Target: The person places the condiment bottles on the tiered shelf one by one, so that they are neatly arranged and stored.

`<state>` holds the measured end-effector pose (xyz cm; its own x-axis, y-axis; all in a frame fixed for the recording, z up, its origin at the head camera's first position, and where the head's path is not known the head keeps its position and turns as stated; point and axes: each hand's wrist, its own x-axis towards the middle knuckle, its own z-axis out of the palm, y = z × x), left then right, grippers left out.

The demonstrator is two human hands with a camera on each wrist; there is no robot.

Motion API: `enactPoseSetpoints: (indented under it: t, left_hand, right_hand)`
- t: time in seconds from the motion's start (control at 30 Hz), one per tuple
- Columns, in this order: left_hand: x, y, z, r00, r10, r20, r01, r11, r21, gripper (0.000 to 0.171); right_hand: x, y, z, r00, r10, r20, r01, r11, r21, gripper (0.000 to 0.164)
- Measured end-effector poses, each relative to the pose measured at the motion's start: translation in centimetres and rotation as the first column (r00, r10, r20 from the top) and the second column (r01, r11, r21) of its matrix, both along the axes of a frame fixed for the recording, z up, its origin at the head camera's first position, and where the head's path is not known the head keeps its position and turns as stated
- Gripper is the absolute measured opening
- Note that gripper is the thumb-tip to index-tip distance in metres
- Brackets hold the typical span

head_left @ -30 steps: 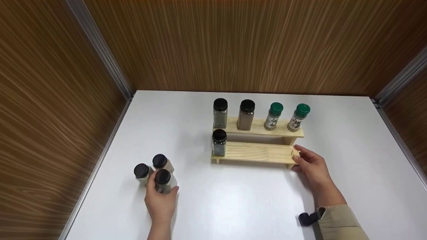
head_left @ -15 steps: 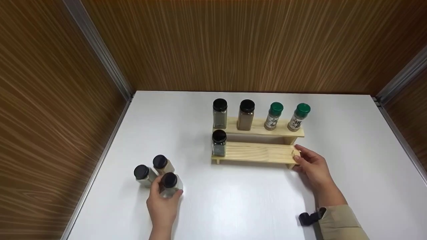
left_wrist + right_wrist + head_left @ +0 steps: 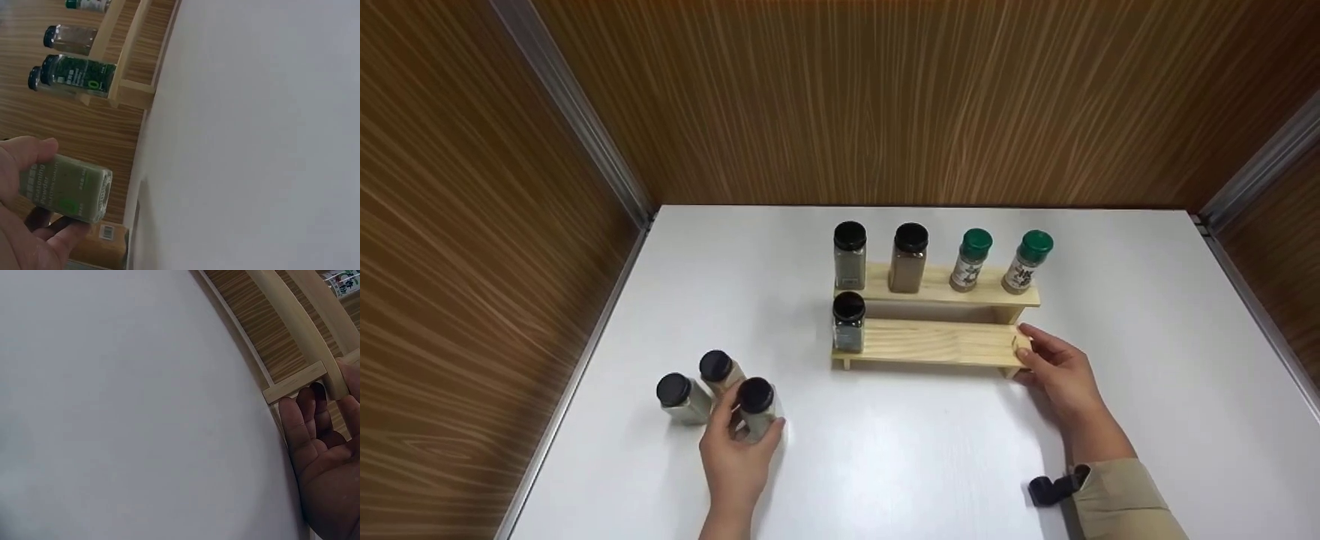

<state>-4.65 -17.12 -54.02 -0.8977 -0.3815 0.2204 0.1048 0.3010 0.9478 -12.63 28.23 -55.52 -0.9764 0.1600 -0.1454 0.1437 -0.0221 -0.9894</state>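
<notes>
My left hand (image 3: 735, 457) pinches a black-capped seasoning jar (image 3: 759, 420) between thumb and fingers. In the left wrist view this seasoning jar (image 3: 70, 188) shows greenish powder and a printed label, and its base is off the white table. Just left of the hand stand two more black-capped jars, one with pale green contents (image 3: 686, 401) and one with beige contents (image 3: 721, 369). At the right end of a two-tier wooden spice rack (image 3: 937, 341), my right hand (image 3: 1061, 375) grips the lower shelf, thumb on top and fingers beneath.
On the upper tier stand two black-capped jars (image 3: 908, 266) and two green-capped bottles (image 3: 1024, 270). One black-capped jar (image 3: 849, 330) occupies the lower tier's left end. Wood-grain panels (image 3: 885, 105) enclose the table (image 3: 885, 465) at the back and sides.
My left hand has carried its seasoning jar to the right, away from the two standing jars. The right hand keeps its grip on the rack, which stays in place.
</notes>
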Motion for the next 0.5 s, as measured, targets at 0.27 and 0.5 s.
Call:
enactPoseSetpoints:
  t: [0.27,0.5]
  left_hand:
    - [-0.8,1.7,1.9,0.995,-0.059,-0.084,0.059,0.998,-0.004,0.08]
    - [-1.8,3.3,3.7,0.978,-0.126,-0.165,0.116,0.991,-0.068,0.079]
  right_hand:
    - [0.0,0.1,-0.2,1.0,-0.002,-0.019,0.002,1.0,-0.001,0.054]
    - [-0.1,-0.1,-0.2,0.998,-0.029,-0.059,0.03,0.999,0.028,0.05]
